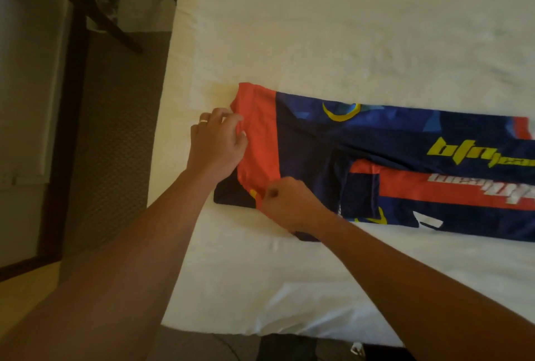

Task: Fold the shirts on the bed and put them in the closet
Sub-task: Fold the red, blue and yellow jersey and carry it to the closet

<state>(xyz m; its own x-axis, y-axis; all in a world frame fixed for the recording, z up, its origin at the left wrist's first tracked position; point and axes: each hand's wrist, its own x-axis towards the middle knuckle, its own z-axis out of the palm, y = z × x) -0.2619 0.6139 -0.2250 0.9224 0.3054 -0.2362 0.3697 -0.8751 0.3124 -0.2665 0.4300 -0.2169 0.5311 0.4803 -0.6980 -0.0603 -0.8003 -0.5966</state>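
Head view looks down on a big white bed (347, 27). One shirt (405, 164), dark blue with orange and yellow, lies on the bed near its left edge, already folded into a long strip. It still needs folding shorter, and I think the closet trip is not done yet. No closet shows. Left hand (215, 143) pinches the shirt's orange end with curled fingers (231, 120). Right hand (289, 204) pinches the near corner of that same end. Yellow letters on the shirt look like "bln"; the white writing is upside down and I cannot read it.
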